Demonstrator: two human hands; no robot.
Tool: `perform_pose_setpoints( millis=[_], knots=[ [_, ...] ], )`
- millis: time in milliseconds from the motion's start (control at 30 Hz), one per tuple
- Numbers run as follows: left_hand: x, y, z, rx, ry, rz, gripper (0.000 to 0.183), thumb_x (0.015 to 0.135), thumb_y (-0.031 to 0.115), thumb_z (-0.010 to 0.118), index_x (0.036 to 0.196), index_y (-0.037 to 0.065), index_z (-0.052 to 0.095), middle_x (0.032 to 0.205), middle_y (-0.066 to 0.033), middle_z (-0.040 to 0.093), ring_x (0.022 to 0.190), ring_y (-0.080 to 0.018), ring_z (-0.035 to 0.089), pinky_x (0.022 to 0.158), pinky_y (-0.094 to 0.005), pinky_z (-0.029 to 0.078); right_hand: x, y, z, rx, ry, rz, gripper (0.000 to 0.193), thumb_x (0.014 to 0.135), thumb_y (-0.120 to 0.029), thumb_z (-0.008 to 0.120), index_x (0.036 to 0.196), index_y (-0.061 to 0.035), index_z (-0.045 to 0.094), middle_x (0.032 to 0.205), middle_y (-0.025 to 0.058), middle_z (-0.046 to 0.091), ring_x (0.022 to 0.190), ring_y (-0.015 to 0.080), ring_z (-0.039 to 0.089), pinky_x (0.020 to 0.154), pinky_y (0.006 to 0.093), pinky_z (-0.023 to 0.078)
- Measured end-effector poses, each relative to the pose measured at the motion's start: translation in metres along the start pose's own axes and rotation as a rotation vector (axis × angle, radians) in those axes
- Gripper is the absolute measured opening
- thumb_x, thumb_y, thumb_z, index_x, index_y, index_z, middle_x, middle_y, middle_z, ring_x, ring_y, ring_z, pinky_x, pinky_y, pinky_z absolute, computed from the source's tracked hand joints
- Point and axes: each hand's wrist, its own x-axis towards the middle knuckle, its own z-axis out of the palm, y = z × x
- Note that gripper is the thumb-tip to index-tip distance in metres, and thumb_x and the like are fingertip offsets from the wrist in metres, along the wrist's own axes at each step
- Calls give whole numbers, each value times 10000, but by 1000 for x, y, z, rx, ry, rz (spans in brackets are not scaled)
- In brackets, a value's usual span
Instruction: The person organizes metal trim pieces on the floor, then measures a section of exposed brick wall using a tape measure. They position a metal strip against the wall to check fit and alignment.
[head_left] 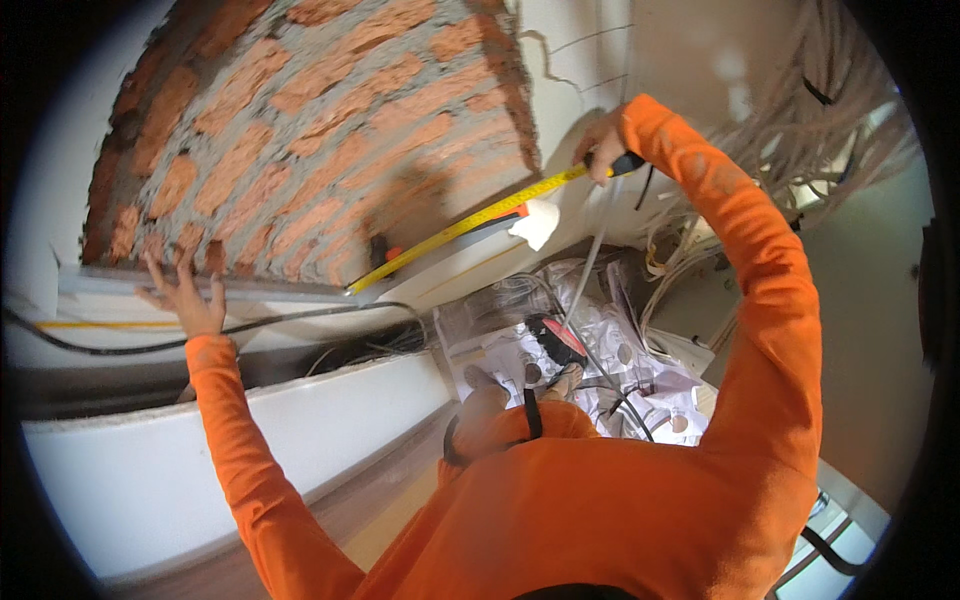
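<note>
My right hand [601, 143] is closed round the dark case of a tape measure [470, 222]. Its yellow blade runs out slantwise to the left, and the free end lies by the lower edge of the exposed brick wall [330, 130]. Far left, my left hand [186, 296] has its fingers spread against a grey metal strip [262, 288] along the foot of the bricks. An orange and dark tool [516, 212], partly hidden, lies behind the blade, beside a crumpled white scrap [537, 225].
Loose pale cables [800, 130] hang at the upper right. A black cable [270, 322] crosses below my left hand, above a white panel [260, 450]. Wrinkled sheeting [650, 400] covers the floor round my feet, with a red and black object [562, 340] on it.
</note>
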Motion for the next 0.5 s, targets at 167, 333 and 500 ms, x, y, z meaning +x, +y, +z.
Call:
perform_pose_setpoints(
  millis=[167, 333, 500],
  knots=[
    [6, 6, 4, -23, 92, 42, 589, 789, 352, 615, 1332, 139, 530, 1574, -293, 97, 1487, -375, 15, 1107, -619, -148, 32, 28, 7, -26, -2, 7, 742, 526, -410, 749, 1228, -178, 679, 1087, 96, 682, 1026, 228, 611, 861, 324, 471],
    [5, 6, 3, 40, 61, 55, 616, 785, 384, 611, 1328, 108, 520, 1575, -287, 107, 1481, -394, 48, 1120, -611, -129, 44, 35, 9, -83, 16, -81, 693, 530, -374, 756, 1197, -194, 697, 1005, 57, 695, 948, 215, 623, 801, 338, 480],
    [3, 0, 7, 56, 107, 101, 619, 808, 408, 599, 1343, 112, 500, 1579, -264, 116, 1473, -410, 49, 1126, -627, -88, 56, 56, 23, 74, 60, -168, 648, 572, -281, 759, 1210, -197, 686, 923, 37, 686, 852, 177, 603, 733, 340, 473]
  ],
)
